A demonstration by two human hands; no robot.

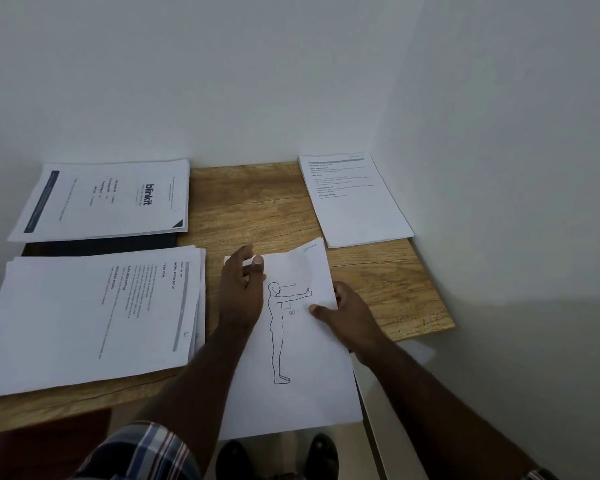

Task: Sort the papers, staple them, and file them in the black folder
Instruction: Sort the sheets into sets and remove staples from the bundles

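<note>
A wood-grain counter [264,209] sits pushed into a corner of pale, plain walls [291,71], its right edge ending short of the right-hand wall. At the far left lies a printed stack with a "blinkit" heading [108,199], turned sideways, and from under its near edge shows the black folder [104,244], mostly covered. Nearer on the left lies a thick, slightly fanned stack of text pages [90,317], also turned sideways. At the far right corner, against the wall, lies a smaller stack of text pages [354,199], well apart from the others. Between the two near stacks, hanging over the counter's front edge, is the sheet with a line drawing of a standing figure [291,341], one arm held out, marked "90°", with a handwritten note at its top right corner. The left hand [241,289] rests over the sheet's upper left part, its fingers [248,252] reaching past the top edge and the thumb bent onto the paper, so it seems to pinch that corner, though the far side is hidden. The right hand [347,313] grips the sheet's right edge at mid-height, the thumb lying on top of the paper near the "90°" mark and the other fingers curled behind it. A checked sleeve [142,455] shows at the bottom left, and dark shoes [321,453] stand on the floor below the sheet.
</note>
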